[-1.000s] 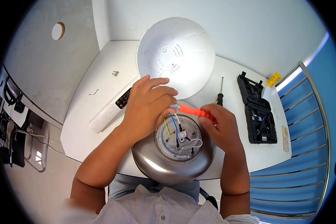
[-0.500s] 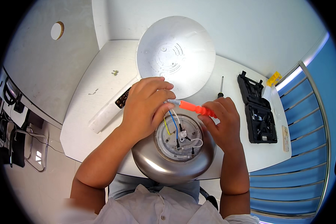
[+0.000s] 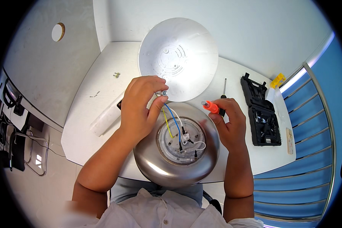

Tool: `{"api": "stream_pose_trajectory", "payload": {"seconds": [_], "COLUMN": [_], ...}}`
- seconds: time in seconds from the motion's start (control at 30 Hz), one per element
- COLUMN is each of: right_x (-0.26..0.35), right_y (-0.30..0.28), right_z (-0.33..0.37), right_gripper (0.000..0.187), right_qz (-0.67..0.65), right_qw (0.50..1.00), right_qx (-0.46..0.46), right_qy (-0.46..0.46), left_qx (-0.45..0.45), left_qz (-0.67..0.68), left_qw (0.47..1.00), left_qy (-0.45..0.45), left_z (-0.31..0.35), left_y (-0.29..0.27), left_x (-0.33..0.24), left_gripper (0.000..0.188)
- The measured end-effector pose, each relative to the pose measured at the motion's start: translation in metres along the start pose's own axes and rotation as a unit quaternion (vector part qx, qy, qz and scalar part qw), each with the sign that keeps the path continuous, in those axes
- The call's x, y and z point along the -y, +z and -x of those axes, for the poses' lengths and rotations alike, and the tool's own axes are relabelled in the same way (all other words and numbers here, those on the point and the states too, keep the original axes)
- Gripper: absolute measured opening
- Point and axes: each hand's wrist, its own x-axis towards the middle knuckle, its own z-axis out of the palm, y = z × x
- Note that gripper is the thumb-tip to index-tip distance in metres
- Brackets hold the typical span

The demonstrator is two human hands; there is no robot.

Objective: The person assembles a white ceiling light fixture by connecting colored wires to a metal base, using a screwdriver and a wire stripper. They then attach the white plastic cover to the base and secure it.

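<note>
Nearest the person's lap, a stainless-steel vessel (image 3: 148,163), underside up, overhangs the edge of the white table (image 3: 269,157); its yellow-green wire (image 3: 167,122), blue wire (image 3: 178,124) and white wire (image 3: 178,116) run up toward the left hand (image 3: 140,108). That hand, wrist raised, pinches a small silver metal piece (image 3: 164,92) between thumb and fingers. Half a second ago the orange-handled tool (image 3: 211,106) reached those fingers; now it is drawn back, so tool and piece stand apart. The right hand (image 3: 231,116), beside the vessel's right side, grips the tool, tip leftward. Beyond are a black tool case (image 3: 268,131), a screwdriver (image 3: 225,86) and a white bowl-shaped shell (image 3: 201,49).
</note>
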Motion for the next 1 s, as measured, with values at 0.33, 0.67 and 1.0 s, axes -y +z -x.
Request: {"api": "stream_pose_trajectory", "payload": {"seconds": [0.33,0.67,1.0], "right_x": [-0.029,-0.040,-0.052], "right_y": [-0.012,-0.017,-0.029], "right_z": [0.000,0.003,0.004], "right_gripper": [0.027,0.034,0.035], "right_qz": [-0.629,-0.813,-0.734], "right_qw": [0.716,0.516,0.605], "right_qx": [-0.233,-0.185,-0.254], "right_qy": [0.195,0.196,0.176], "left_qx": [0.102,0.090,0.245], "left_qz": [0.120,0.094,0.128], "left_qw": [0.987,0.991,0.959], "left_qy": [0.032,0.043,0.059], "left_z": [-0.001,0.006,-0.024], "left_y": [-0.004,0.002,0.019], "left_x": [-0.002,0.005,-0.037], "left_gripper": [0.019,0.022,0.019]}}
